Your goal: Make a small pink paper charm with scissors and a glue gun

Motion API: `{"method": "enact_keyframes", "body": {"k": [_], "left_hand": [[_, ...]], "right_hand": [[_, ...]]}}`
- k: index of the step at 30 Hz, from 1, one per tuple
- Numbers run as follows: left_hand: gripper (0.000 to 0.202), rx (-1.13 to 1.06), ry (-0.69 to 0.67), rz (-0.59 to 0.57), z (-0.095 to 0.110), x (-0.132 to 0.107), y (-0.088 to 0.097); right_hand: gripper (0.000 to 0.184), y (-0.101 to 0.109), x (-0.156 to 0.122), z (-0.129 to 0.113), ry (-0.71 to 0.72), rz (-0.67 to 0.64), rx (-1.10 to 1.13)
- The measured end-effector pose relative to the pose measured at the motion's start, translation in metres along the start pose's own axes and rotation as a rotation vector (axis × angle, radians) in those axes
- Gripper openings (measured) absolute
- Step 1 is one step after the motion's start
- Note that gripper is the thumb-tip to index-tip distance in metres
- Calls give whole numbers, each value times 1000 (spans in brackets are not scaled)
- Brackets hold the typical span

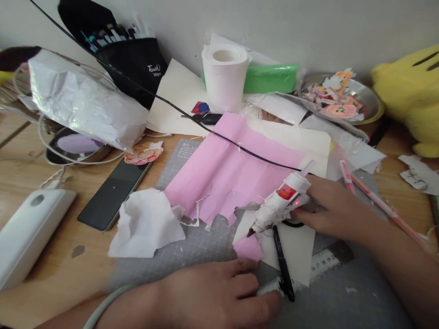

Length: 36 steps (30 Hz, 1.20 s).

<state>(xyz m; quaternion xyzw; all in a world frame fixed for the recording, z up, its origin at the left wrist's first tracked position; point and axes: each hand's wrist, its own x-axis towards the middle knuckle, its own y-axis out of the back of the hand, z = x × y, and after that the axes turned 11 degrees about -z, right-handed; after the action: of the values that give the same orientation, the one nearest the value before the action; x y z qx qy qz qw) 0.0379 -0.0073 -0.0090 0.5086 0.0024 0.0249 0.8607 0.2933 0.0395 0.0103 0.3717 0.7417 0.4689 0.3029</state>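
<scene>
Here, right hand (331,210) clamped on glue gun (275,206), left hand (212,292) slightly spread, touching pink scrap (247,249)

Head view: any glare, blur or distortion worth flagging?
Head view: mild glare on the shiny white bag; head view: fine detail looks smeared, yet the lettering on the black pen case and some numbers on the ruler are legible; head view: the lower right corner is dim, and the edges look somewhat stretched, likely wide-angle.
</scene>
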Motion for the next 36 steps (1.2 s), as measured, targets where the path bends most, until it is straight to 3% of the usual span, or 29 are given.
{"method": "enact_keyframes", "body": {"k": [8,16,23,36], "left_hand": [[24,19,-7,4,2,1,-2],[27,43,-17,-9,2,1,-3],[30,57,-8,-12,4,1,-3],[25,67,-28,5,3,2,0]], "right_hand": [[13,3,-2,-3,-22,39,69],[3,14,-9,-13,97,120,-193],[12,20,-9,-28,196,70,-352],[14,23,-9,-34,250,42,-311]]}}
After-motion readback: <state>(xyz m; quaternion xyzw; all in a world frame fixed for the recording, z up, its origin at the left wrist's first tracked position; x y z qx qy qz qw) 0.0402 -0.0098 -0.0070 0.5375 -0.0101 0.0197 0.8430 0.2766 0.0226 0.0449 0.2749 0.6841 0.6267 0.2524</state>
